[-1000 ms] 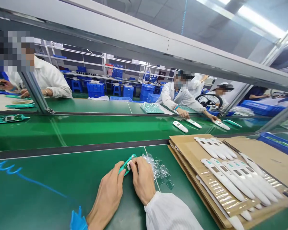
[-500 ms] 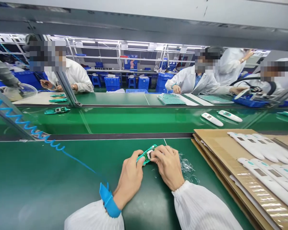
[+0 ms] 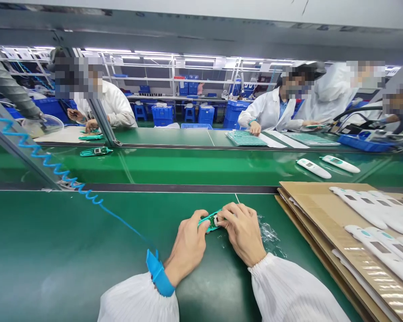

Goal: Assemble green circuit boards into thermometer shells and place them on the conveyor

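Observation:
Just above the green bench, both my hands hold a teal thermometer housing (image 3: pixel 212 220) with a bare circuit board and a small display showing. My left hand (image 3: pixel 188 239) is closed around its left end, thumb on the near edge. The fingers of my right hand (image 3: pixel 243 230) pinch its right end beside the display; their tips partly cover it. A blue wrist strap (image 3: pixel 160 273) with a coiled cord circles my left wrist. Crumpled clear plastic film (image 3: pixel 271 237) lies on the bench to the right of my right hand.
Cardboard sheets (image 3: pixel 298 201) at the right bear rows of white thermometers (image 3: pixel 383 250). Beyond the bench edge, a green conveyor (image 3: pixel 195 167) carries two white thermometers (image 3: pixel 340 164) and an open teal housing (image 3: pixel 96 152). Co-workers in white coats sit opposite. A metal post (image 3: pixel 102 118) rises at left.
The teal housing has turned to lie flatter, its right end lower, still between both hands. The whole view has shifted slightly. A co-worker at the right now holds a thermometer-like piece nearer the table.

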A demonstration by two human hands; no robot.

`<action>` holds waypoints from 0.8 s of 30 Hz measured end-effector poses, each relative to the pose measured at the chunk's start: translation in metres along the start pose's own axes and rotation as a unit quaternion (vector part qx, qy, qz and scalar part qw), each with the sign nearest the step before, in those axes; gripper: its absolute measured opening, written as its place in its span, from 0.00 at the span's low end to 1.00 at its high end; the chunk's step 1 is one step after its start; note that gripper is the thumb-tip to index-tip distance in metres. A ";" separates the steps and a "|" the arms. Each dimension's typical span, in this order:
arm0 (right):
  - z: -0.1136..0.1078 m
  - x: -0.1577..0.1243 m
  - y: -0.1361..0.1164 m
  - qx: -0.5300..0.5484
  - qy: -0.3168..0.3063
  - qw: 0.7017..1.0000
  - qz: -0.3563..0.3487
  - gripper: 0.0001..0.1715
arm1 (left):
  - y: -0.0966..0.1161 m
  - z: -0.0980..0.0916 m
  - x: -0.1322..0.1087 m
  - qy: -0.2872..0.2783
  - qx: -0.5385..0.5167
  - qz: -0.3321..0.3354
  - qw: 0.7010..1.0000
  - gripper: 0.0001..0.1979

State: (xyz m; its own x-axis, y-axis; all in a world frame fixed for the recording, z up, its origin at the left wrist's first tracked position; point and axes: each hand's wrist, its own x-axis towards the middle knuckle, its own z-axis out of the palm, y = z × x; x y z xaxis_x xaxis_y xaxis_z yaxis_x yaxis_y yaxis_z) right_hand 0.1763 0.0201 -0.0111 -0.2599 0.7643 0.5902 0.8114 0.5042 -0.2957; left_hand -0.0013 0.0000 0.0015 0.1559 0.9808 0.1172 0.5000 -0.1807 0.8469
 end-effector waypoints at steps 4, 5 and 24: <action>-0.004 0.001 -0.002 0.026 0.016 0.999 0.010 0.14 | -0.005 -0.005 0.007 0.031 -0.040 -0.045 0.998 0.16; -0.005 0.002 -0.001 0.043 0.020 0.999 0.011 0.14 | -0.007 -0.006 0.009 0.049 -0.049 -0.060 0.996 0.16; -0.115 -0.052 0.082 -0.227 0.061 0.940 0.246 0.10 | -0.001 -0.026 0.022 0.106 -0.278 -0.138 0.945 0.35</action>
State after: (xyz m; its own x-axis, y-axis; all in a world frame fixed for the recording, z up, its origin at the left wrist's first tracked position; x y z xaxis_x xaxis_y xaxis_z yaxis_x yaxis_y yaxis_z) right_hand 0.3166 -0.0247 0.0204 0.2452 0.7943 0.5558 0.9647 -0.1430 -0.2213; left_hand -0.0211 0.0241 0.0165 -0.1186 0.9882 -0.0965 -0.0378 0.0927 0.9950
